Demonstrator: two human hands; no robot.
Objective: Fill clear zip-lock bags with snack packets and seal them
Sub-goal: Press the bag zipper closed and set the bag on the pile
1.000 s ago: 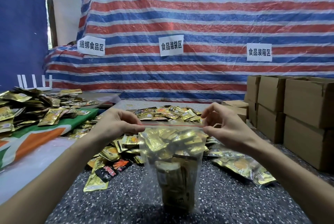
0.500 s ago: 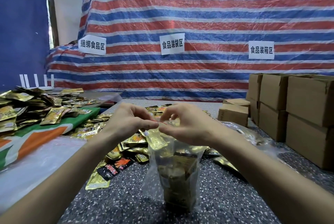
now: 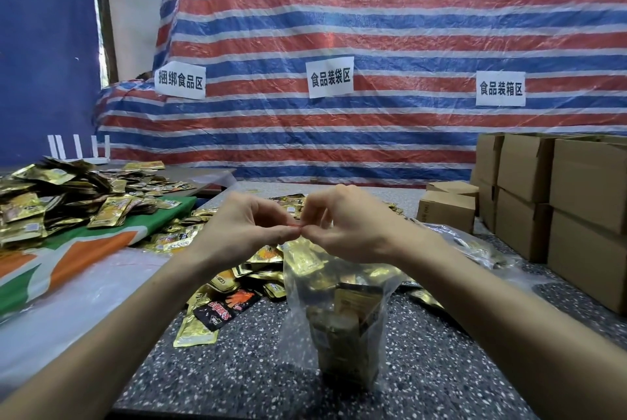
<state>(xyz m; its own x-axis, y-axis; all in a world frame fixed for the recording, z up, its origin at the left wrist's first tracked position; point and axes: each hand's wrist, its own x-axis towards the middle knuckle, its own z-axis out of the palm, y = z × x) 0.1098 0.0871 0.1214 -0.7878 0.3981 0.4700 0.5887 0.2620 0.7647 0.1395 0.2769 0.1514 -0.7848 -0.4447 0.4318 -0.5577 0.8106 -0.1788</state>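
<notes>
While the zip-lock bag [image 3: 339, 311] stands upright, left hand [image 3: 244, 233] and right hand [image 3: 353, 226] pinch its crosswise zip strip [image 3: 294, 225] mid-span directly above, hands touching.

Bag [image 3: 339, 301]: clear, upright on the speckled top [image 3: 237, 368], filled with gold packets. Its red zip strip [image 3: 294, 225] is pinched by the left hand [image 3: 247, 229] and right hand [image 3: 349, 226], fingertips meeting.
Loose packets [image 3: 244, 270]: gold, strewn behind and left of the bag, with one black packet [image 3: 225, 309] among them.
Pile [image 3: 68, 195]: more gold packets, far left, on a green, orange and white cloth [image 3: 84, 256].
Boxes [image 3: 576, 199]: brown cardboard, stacked at right.
Tarp [image 3: 373, 29]: red, white and blue stripes, backdrop, bearing three white signs [image 3: 329, 77] with Chinese characters.
</notes>
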